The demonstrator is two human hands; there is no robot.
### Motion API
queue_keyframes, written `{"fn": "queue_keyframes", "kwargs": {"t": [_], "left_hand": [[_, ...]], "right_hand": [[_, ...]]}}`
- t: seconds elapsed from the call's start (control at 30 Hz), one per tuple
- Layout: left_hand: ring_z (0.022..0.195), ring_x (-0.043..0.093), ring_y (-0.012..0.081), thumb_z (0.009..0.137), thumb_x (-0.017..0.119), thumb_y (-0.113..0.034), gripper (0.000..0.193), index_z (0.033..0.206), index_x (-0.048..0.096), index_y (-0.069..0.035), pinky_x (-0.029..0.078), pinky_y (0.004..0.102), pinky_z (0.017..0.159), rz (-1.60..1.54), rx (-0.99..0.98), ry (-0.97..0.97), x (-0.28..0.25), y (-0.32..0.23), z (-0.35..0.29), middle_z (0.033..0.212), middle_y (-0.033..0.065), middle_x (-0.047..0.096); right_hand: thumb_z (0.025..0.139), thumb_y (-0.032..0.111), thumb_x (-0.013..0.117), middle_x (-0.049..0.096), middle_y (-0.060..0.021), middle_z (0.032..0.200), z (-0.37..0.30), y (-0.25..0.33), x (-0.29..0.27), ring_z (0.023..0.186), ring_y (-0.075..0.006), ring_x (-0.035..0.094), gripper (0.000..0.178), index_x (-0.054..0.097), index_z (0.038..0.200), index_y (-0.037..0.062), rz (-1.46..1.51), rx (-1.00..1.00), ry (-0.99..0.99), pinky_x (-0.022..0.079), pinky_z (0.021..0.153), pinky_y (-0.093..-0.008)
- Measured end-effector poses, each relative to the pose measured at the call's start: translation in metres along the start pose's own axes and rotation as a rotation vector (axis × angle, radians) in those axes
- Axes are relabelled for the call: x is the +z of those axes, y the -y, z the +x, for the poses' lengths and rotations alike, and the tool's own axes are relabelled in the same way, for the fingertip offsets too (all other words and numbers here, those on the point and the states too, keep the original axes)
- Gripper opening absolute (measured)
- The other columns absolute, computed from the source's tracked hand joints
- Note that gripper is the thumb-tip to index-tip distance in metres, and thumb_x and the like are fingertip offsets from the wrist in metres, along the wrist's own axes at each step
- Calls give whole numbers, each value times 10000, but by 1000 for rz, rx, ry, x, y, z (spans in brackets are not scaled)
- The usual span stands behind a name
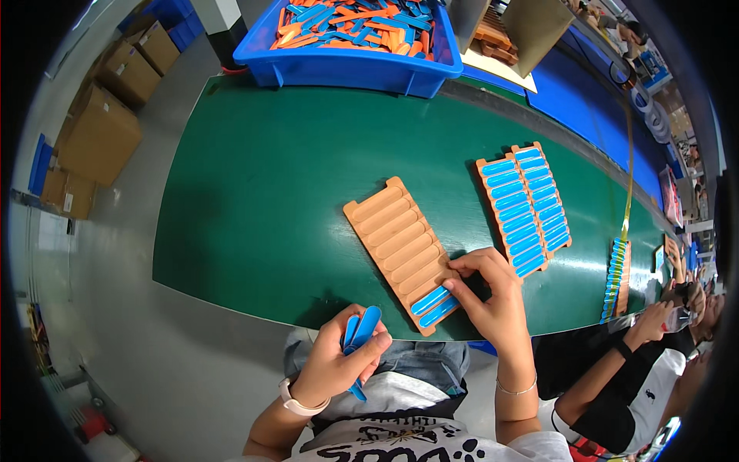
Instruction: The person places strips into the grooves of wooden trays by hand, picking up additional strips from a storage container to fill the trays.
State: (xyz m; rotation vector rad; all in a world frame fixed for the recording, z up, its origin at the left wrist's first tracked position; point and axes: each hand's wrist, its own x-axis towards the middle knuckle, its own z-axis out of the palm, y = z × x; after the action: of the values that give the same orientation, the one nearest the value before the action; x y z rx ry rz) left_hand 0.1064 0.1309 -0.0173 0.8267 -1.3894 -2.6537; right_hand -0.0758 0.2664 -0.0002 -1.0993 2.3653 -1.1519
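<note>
Here, right hand (493, 296) fingertips on orange tray (404, 252), left hand (339, 362) fisting blue sticks (360, 335).

The left hand (339, 358) is curled into a loose fist, thumb across the top, its wrist (with a pale band) bent inward. The right hand (489, 296) reaches forward, palm down, fingers bunched and fingertips (454, 277) pressing downward.

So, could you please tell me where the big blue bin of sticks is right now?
In the head view, the blue bin sits at the far edge of the green table, top centre, beyond the partly filled orange tray.
</note>
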Motion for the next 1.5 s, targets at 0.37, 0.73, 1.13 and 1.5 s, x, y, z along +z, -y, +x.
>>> {"fn": "queue_keyframes", "kwargs": {"t": [0.37,0.73,1.13,1.5], "left_hand": [[457,452,41,870,660,-97,184,919,489,-49,346,205,409,122,-35,48,10,5,-1,617,-15,491],[513,463,29,901,642,-203,214,994,559,-29,361,193,463,78,38,16,18,4,-4,679,0,554],[481,482,32,920,601,-183,220,1051,609,-6,366,198,433,117,71,30,23,6,-3,678,29,624],[470,499,42,895,622,-130,148,835,560,-10,380,198,426,126,181,-105,25,1,-6,618,37,587]], "right_hand": [[728,73,752,570,-131,1017,-9,20,-6,806,-235,591,321,626,1014,1,51,-96,-29,496,680,-277],[863,5,628,680,-90,835,-25,29,12,737,-114,630,62,624,903,-42,765,269,-37,504,655,-242],[909,14,579,647,-69,851,-32,35,29,739,-112,621,116,555,1009,-40,819,215,-196,509,657,-238],[859,-14,621,663,-119,855,-49,33,39,761,-135,621,86,608,933,-57,638,116,-88,492,686,-247]]}}
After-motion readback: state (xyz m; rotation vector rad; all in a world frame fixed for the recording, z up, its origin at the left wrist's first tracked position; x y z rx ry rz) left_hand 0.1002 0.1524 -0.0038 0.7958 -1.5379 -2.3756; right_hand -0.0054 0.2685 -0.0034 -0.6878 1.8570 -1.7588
